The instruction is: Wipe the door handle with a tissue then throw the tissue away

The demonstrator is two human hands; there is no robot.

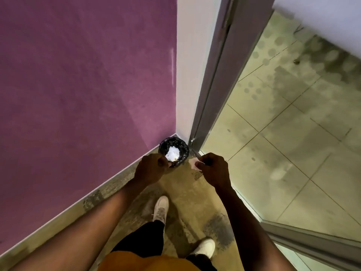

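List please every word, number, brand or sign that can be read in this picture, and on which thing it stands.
None: no readable text on the purple wall, the bin, the tissue, the door frame, the shoes or the floor tiles.

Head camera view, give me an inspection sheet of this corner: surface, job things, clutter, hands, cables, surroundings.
Surface: worn, stained floor.
Job's things: small bin with black liner in the corner, crumpled white paper inside; tissue pinched in the right hand, not yet over the bin.
Clutter: nothing seen.
Hands: left hand closed beside the bin's rim; its grip contents cannot be told.
Cables: nothing seen.
Surroundings: purple wall, door frame, tiled floor beyond.
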